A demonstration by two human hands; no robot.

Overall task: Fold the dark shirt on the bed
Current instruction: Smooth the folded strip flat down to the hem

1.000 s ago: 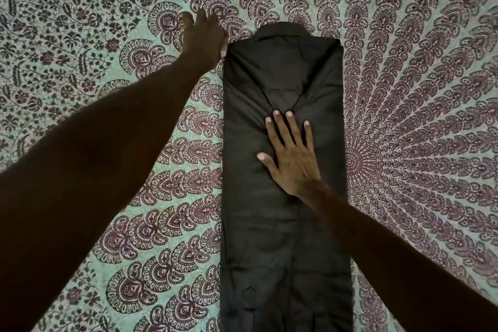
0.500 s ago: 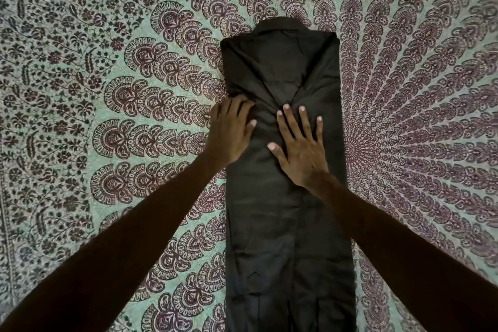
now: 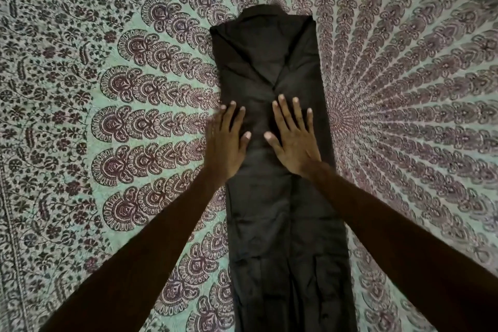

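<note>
On the bed: the shirt (image 3: 277, 170) lies lengthwise down the middle of the patterned sheet (image 3: 107, 116), collar end far from the person, hem end running out of view at the bottom edge.

Left hand (image 3: 226, 145): flat and spread, palm down, pinching nothing. It rests on the shirt's left edge, with the outer fingers seemingly over the sheet; that side is a little blurred.

Right hand (image 3: 293, 140): flat and spread, palm down on the middle of the shirt, just below the point where the two folded-in sides meet. It grips nothing.

Risk, slipping: both palms only press, so a sideways push would likely drag the top layer and open the side folds.

Risk, skew: the left hand sits on the very edge, and uneven pressure there could nudge that edge out of line.

Risk, creases: the lower half shows small wrinkles; folding it up unsmoothed would probably set them in.

Risk, sheet: the thin cover may bunch under a sliding hand and shift the shirt with it.

Look of the shirt: dark, matt, a long narrow strip with both sides turned in. The overlapping flaps make a V near the collar. The edges are fairly straight, and the strip looks slightly wider toward the hem.

Stage, judged: sides folded, lengthwise fold not yet done.
</note>
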